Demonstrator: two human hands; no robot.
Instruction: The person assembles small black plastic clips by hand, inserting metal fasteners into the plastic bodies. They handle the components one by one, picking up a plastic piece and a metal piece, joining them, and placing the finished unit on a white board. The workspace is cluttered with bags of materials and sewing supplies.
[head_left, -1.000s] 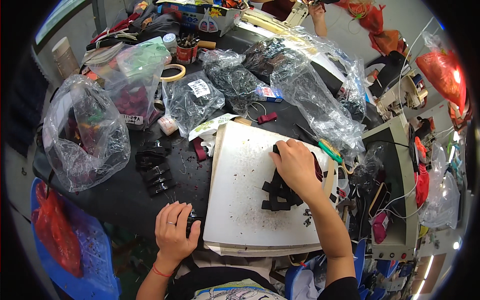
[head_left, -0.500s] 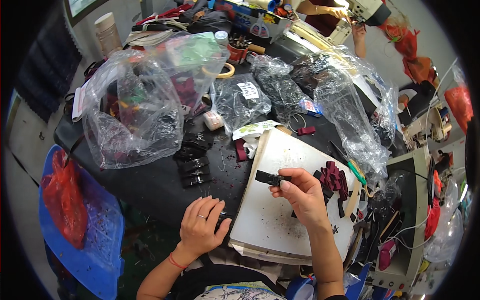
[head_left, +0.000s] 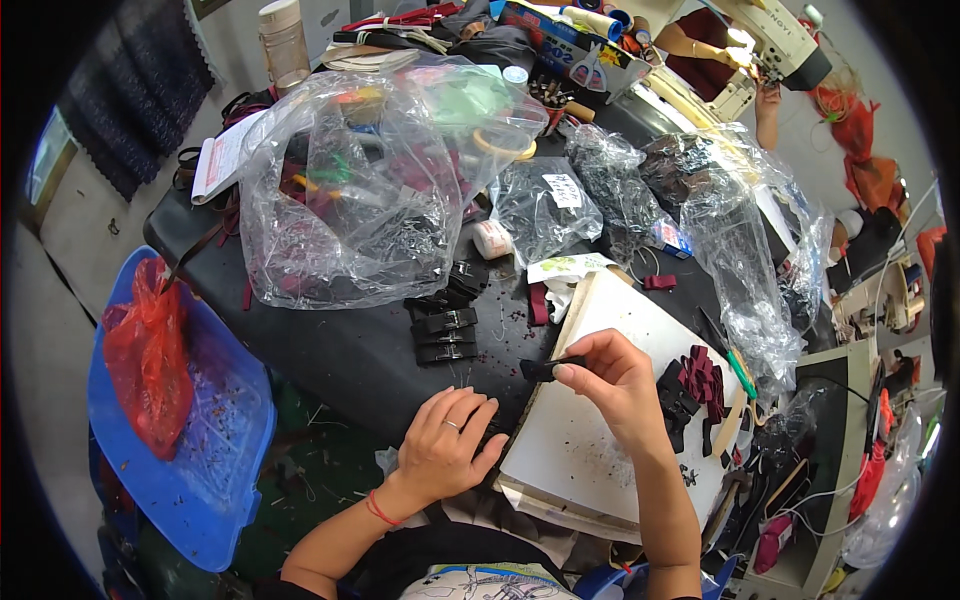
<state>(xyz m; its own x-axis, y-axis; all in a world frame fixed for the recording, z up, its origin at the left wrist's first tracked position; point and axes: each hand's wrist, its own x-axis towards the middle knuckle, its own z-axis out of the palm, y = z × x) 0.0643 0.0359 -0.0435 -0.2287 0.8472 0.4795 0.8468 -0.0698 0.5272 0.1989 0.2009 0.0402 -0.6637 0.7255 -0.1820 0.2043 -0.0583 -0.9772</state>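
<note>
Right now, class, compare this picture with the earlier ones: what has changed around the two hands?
The right hand, earlier down at the black pieces on the white board, has taken hold of one black strip and moved leftward to the board's left edge. The left hand stayed at the near edge of the table; the short black row there stayed put.

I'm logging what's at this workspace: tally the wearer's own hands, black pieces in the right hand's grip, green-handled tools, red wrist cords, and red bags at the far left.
Wearer's own hands: 2 (left hand, right hand)
Held black piece: 1
Green-handled tool: 1
Red wrist cord: 1
Red bag: 1
Total: 6
</note>
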